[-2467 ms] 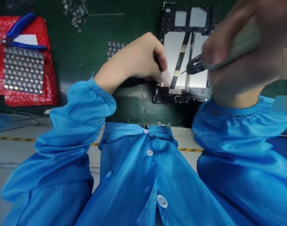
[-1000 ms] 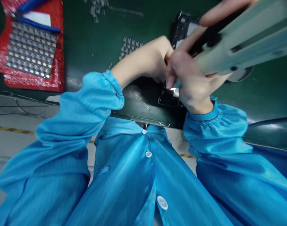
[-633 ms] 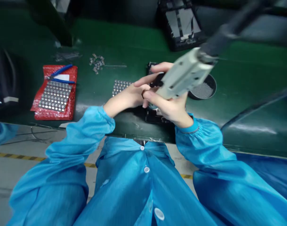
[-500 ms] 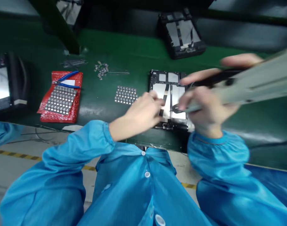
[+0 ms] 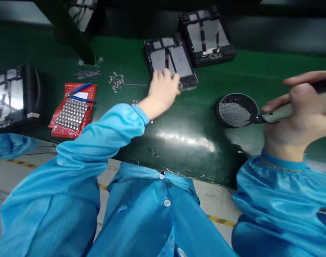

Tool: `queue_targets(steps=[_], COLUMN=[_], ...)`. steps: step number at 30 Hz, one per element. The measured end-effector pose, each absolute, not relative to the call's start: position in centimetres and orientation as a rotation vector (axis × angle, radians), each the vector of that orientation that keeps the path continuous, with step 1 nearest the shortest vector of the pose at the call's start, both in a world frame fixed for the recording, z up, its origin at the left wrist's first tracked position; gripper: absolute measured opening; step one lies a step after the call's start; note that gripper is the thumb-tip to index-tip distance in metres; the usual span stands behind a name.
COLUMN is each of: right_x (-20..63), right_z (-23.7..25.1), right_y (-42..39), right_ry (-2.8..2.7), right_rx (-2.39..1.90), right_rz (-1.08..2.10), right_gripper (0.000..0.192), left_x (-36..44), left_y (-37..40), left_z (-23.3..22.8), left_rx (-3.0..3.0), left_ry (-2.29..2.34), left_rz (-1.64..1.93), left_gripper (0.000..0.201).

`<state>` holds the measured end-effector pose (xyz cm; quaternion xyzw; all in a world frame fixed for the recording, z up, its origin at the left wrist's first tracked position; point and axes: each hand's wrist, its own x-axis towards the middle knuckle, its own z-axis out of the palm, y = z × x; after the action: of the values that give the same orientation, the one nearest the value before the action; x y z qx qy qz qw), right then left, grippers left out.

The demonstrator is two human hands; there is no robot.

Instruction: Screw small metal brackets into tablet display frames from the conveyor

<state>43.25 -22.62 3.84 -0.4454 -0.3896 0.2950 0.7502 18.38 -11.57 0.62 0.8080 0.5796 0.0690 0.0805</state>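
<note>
Upper centre, left hand (image 5: 163, 87) lies spread, fingertips on the tablet frame (image 5: 170, 60), steadying it beside a second frame (image 5: 205, 34). Right hand (image 5: 294, 114) is clenched round the screwdriver (image 5: 275, 113), tip in the screw dish (image 5: 236, 110), seemingly for a screw.

The black opened tablet chassis with grey panels (image 5: 170, 61), which lay at the near edge of the green bench between both hands half a second ago, now sits toward twelve o'clock, just beside a second black chassis (image 5: 207, 34). The left hand (image 5: 163, 89) has stretched out with it, fingers resting on its near edge. The right hand (image 5: 296, 114) has swung toward three o'clock, gripping the grey electric screwdriver (image 5: 286, 110), whose tip now meets the round black screw dish (image 5: 236, 110).
</note>
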Motion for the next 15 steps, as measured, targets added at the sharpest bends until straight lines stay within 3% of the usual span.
queue_targets(steps=[3,6,11,15], right_x=[44.1,44.7,44.9,45.3], right_z=[2.9,2.6,3.1,2.7], right_y=[-22.2,-22.0,-22.1,-21.6], right_ry=[-1.108,-1.12,-1.148,-1.11], right_rx=[-1.017,-1.011,-1.198,-1.046], right_rz=[0.509,0.537,0.591,0.568], right_gripper=[0.065,0.06,0.071,0.069], left_x=[16.9,17.1,23.2,26.7], left_y=[-4.6,-0.5,1.3,2.0], left_z=[1.7,2.2,0.0,-1.4], left_rx=[2.289,2.248,2.239,2.083], left_ry=[1.897,1.929,1.734,1.833], left_rz=[0.239,0.351,0.376,0.382], left_gripper=[0.06,0.083,0.06,0.083])
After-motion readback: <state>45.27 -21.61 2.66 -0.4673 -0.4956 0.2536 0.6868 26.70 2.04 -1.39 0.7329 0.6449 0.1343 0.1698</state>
